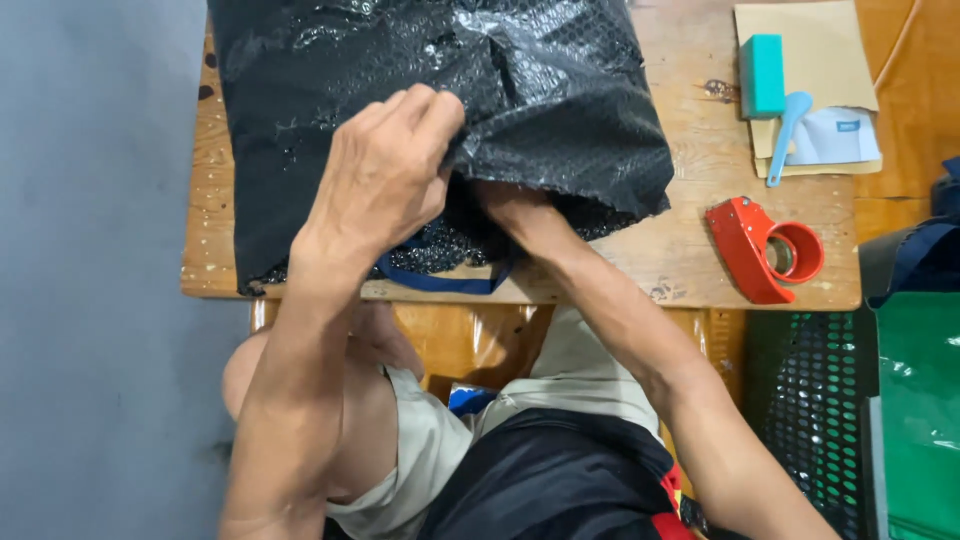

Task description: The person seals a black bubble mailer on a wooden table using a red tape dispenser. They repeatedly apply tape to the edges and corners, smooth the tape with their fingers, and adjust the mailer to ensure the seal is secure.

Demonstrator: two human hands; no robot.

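From the head view, a black bubble-wrap bag lies across the left and middle of the wooden table, its open mouth turned toward the near edge and its far end running out of the picture. Its left side sits just inside the table's left edge; its lower left corner reaches almost to the near edge. The left hand is closed, pinching the upper lip of the bag's mouth and lifting it. The right hand is pushed inside the opening and mostly hidden, so whether it is open or closed cannot be told. A dark blue strap curves out of the mouth and lies along the near edge.

To the right of the bag a strip of bare wood stays free. A red tape dispenser sits near the near right corner, apart from the bag. At the far right corner a teal block and a light blue scoop rest on brown envelopes. A black mesh crate stands on the floor off the right edge.
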